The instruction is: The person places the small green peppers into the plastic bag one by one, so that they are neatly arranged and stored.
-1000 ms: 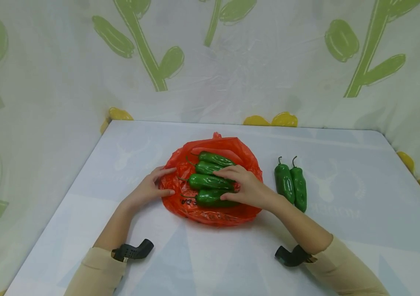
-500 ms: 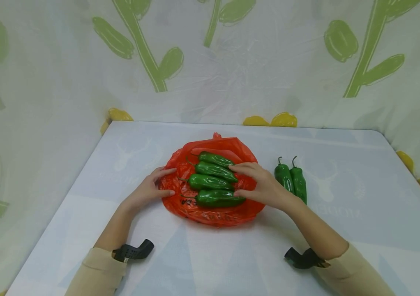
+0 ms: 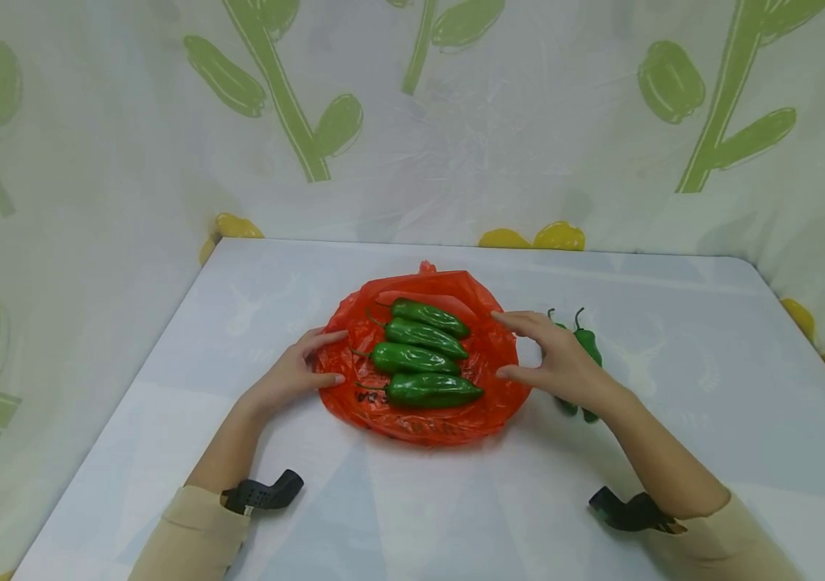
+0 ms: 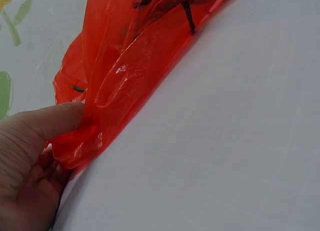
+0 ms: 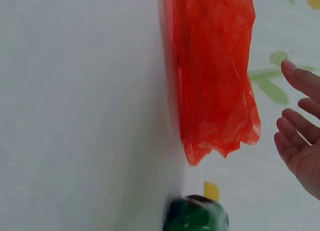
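Note:
Several long green peppers (image 3: 416, 357) lie side by side in an open red plastic bag (image 3: 423, 428), stems to the left. At the bag's left rim my left hand (image 3: 292, 371) pinches the plastic; in the left wrist view the thumb (image 4: 60, 118) lies on one side of the film and the fingers curl behind it. My right hand (image 3: 561, 363) holds nothing, thumb and fingers spread apart, just off the bag's right edge. Beneath it are two more green peppers (image 3: 588, 340), partly hidden by the hand. One pepper (image 5: 197, 216) shows blurred in the right wrist view.
The bag and the loose peppers lie on a pale table (image 3: 674, 339) with faint printed patterns. A white curtain (image 3: 514, 137) with green plant shapes hangs behind the table and on its left.
My right hand has let go of the peppers in the bag and moved right, over the two loose ones, its fingers spread. My left hand has stayed at the bag's rim.

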### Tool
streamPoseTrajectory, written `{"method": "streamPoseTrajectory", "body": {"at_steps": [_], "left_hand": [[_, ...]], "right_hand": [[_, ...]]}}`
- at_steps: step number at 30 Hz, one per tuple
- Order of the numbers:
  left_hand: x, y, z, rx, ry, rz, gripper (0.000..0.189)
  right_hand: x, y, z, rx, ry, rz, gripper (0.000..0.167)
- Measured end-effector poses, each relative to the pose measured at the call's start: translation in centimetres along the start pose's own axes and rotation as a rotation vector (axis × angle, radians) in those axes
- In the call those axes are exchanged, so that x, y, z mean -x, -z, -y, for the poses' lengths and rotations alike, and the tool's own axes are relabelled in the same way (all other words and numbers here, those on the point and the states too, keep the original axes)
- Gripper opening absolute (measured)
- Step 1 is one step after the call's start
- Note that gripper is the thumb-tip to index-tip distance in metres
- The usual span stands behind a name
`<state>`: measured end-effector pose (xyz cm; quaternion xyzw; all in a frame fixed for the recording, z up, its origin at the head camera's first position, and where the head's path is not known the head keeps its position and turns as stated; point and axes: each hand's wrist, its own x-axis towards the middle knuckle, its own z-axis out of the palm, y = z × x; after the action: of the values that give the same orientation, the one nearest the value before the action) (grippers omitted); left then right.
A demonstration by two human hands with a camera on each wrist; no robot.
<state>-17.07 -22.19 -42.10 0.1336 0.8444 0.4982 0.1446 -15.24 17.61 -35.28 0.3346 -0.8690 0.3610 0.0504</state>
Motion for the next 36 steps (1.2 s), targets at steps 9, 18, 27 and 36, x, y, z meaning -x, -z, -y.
{"method": "streamPoseTrajectory", "body": {"at_steps": [9,18,27,36], "left_hand": [[-0.1,0.0,-0.1,0.006,0.009,0.003,0.064],[-0.1,0.1,-0.1,-0.014,0.011,0.006,0.063],[-0.1,0.0,-0.1,-0.005,0.004,0.003,0.063],[0.1,0.0,-0.2,-0.004,0.005,0.003,0.063]], "right_hand": [[1.8,1.2,-0.8,0.048,-0.044,-0.043,0.078],[3.5,2.1,-1.7,0.016,-0.159,-0.072,0.099],[4.6,2.6,-3.0,0.025,-0.239,-0.121,0.099],[5.4,2.8,-4.5,0.01,-0.289,-0.154,0.101]]}}
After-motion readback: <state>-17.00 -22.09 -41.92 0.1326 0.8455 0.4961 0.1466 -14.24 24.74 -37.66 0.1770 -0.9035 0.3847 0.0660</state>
